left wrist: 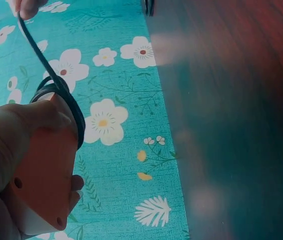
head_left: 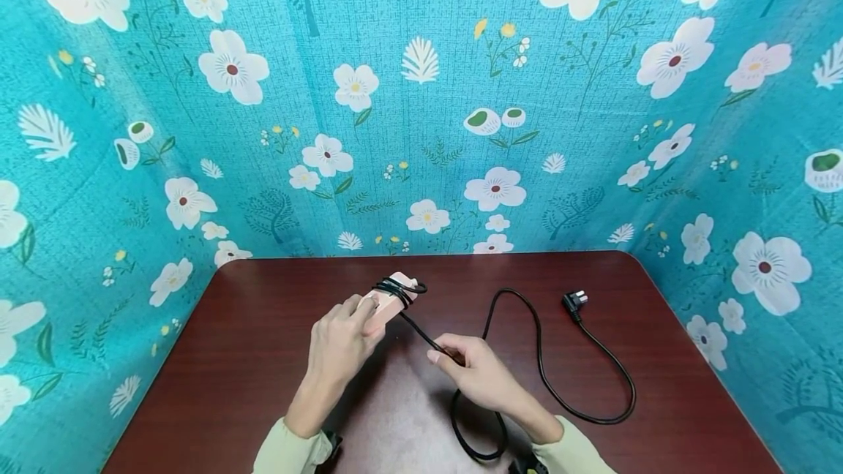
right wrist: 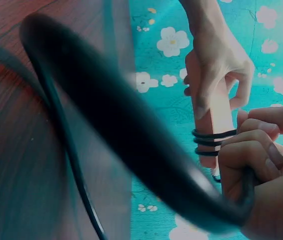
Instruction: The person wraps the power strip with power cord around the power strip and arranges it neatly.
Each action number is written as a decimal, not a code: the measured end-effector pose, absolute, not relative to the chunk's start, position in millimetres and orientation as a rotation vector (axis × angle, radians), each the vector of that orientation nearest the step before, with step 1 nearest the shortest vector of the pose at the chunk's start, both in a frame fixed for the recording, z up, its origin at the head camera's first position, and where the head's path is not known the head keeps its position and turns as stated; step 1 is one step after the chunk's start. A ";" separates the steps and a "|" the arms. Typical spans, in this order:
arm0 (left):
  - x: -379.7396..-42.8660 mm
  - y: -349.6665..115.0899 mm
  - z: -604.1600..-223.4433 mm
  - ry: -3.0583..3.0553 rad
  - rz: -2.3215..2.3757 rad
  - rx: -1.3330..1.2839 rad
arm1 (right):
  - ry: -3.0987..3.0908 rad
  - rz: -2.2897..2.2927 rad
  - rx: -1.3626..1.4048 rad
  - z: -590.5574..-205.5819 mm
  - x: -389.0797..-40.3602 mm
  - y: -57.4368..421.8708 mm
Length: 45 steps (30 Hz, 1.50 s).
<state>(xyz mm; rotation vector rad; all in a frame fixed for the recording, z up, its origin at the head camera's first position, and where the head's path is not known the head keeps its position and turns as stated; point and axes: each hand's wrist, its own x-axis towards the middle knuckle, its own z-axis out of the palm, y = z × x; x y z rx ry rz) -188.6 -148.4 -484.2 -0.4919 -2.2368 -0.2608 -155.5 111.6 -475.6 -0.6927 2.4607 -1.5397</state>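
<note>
My left hand (head_left: 339, 342) grips a pale pink power strip (head_left: 380, 311) above the middle of the table, tilted with its far end up to the right. Several turns of its black cord (head_left: 395, 290) wrap around that far end. In the left wrist view the thumb presses on the strip's flat side (left wrist: 49, 160), near the turns. Lower and to the right, my right hand (head_left: 484, 375) holds the cord, which runs taut from the strip to its fingers. The right wrist view shows those fingers (right wrist: 251, 150) curled round the cord, close beside the wound turns.
The loose cord (head_left: 540, 346) loops over the right half of the dark red table (head_left: 230, 357) and ends in a black plug (head_left: 573, 302) with metal prongs. Another loop hangs below my right hand. A turquoise flowered cloth (head_left: 395, 130) surrounds the table's back and sides.
</note>
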 end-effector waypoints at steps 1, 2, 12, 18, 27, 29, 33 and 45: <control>-188.3 -148.0 -484.7 -2.242 -0.253 -0.492 | 2.465 -1.534 -0.702 -474.5 -155.0 111.1; -187.9 -147.6 -485.2 -2.248 -0.243 -0.493 | 2.468 -1.528 -0.715 -473.3 -154.5 110.4; -183.7 -143.9 -489.2 -2.304 -0.177 -0.539 | 2.659 -1.468 -0.898 -461.5 -155.2 108.7; -180.4 -139.4 -492.1 -2.289 -0.164 -0.588 | 2.847 -1.377 -1.156 -458.4 -160.1 112.7; -177.5 -136.6 -496.6 -2.277 -0.136 -0.609 | 2.981 -1.226 -1.492 -459.1 -168.3 115.4; -178.1 -137.0 -496.9 -2.267 -0.139 -0.619 | 2.989 -1.204 -1.546 -458.5 -170.0 115.7; -178.7 -138.8 -497.5 -2.258 -0.135 -0.659 | 2.995 -1.154 -1.620 -456.2 -172.5 117.1; -170.3 -134.6 -501.6 -2.297 -0.063 -0.788 | 2.984 -1.058 -1.552 -453.9 -179.5 121.4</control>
